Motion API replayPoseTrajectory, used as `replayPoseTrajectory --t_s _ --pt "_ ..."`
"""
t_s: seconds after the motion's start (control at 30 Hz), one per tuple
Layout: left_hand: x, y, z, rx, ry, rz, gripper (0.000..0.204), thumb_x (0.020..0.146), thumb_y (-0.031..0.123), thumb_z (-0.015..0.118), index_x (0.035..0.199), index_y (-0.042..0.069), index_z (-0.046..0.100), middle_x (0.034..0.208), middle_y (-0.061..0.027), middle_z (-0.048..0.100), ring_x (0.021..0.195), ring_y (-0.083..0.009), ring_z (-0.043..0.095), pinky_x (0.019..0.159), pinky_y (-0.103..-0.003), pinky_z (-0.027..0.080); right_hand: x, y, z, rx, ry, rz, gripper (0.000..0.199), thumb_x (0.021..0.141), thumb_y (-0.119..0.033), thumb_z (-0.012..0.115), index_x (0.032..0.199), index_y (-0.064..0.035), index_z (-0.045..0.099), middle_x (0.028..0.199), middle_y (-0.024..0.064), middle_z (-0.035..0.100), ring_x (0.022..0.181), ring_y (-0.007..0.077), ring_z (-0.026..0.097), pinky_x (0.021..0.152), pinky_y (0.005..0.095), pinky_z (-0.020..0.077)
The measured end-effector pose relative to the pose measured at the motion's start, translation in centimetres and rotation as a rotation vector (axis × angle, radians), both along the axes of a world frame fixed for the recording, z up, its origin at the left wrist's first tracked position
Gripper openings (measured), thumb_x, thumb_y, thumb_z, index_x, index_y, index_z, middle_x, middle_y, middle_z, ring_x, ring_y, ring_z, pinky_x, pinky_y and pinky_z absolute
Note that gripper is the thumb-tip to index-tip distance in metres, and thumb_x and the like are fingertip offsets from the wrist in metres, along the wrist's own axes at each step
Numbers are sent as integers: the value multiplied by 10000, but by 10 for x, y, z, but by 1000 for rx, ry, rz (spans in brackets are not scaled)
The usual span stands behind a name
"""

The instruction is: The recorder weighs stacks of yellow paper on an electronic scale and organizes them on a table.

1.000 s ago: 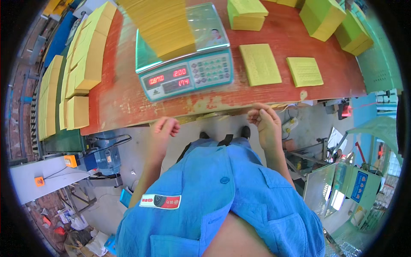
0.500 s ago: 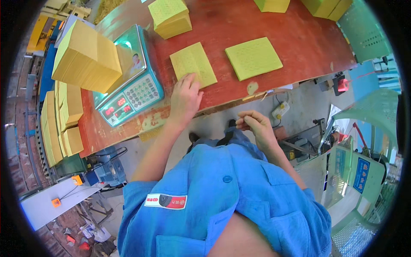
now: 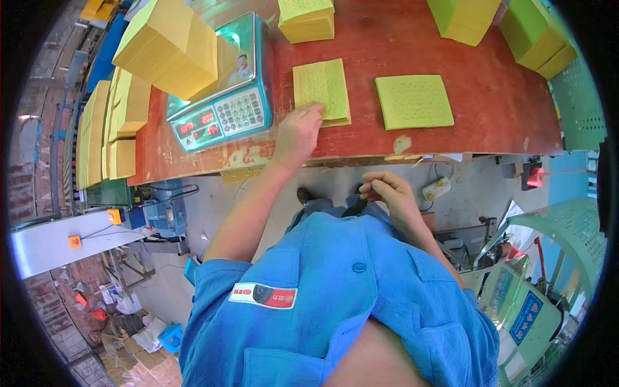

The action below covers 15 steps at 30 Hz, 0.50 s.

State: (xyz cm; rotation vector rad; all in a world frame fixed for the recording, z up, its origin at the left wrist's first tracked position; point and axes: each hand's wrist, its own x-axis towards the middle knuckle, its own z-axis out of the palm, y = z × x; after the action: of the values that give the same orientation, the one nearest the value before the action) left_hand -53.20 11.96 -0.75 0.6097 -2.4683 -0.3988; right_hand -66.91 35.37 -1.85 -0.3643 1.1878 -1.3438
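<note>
In the head view, the left hand (image 3: 300,135) reaches over the near edge of a red table (image 3: 367,48) to a thin stack of yellow paper (image 3: 321,84), its fingertips at the near left corner; the fingers are bent against the paper, but whether they grasp it or only rest there, I cannot tell. That stack lies flat near the table's near edge, between a scale (image 3: 242,115) on its left and a second thin yellow stack (image 3: 416,102) on its right, touching neither. The right hand (image 3: 390,193) is in the air just on the near side of the table edge, its fingers loosely curled and released, with the thumb close to the index finger. A tall yellow block (image 3: 167,48) stands on the scale, whose red display is lit. Farther off on the table is a thicker yellow stack (image 3: 307,24), with tall yellow stacks (image 3: 464,22) at the far right. More yellow stacks (image 3: 97,135) stand in rows at the left. The person wears a blue shirt (image 3: 309,329).
</note>
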Motion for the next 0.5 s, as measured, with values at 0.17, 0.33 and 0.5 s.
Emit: replayPoseTrajectory --t_s 0.17,0.33,0.5 --pt "1 -3 6 181 1 103 264 808 25 647 1071 24 674 1068 -161 681 970 -314 659 839 -373 524 3 -13 8 -23 6 68 232 966 -145 526 1120 6 613 945 88 664 858 153 622 777 287 499" --pt "5 -8 11 286 105 112 197 808 23 646 1000 36 687 1085 -127 690 1037 -294 646 894 -360 505 -3 -24 11 -59 15 60 254 971 -154 512 1139 17 597 958 113 667 844 172 637 762 306 512" --pt "9 -1 31 1 6 23 87 787 31 678 865 3 650 1136 -105 678 1173 -313 571 1009 -421 431 -13 -77 37 -35 -164 -63 288 976 -197 528 1166 13 581 973 111 662 845 173 642 732 307 522"
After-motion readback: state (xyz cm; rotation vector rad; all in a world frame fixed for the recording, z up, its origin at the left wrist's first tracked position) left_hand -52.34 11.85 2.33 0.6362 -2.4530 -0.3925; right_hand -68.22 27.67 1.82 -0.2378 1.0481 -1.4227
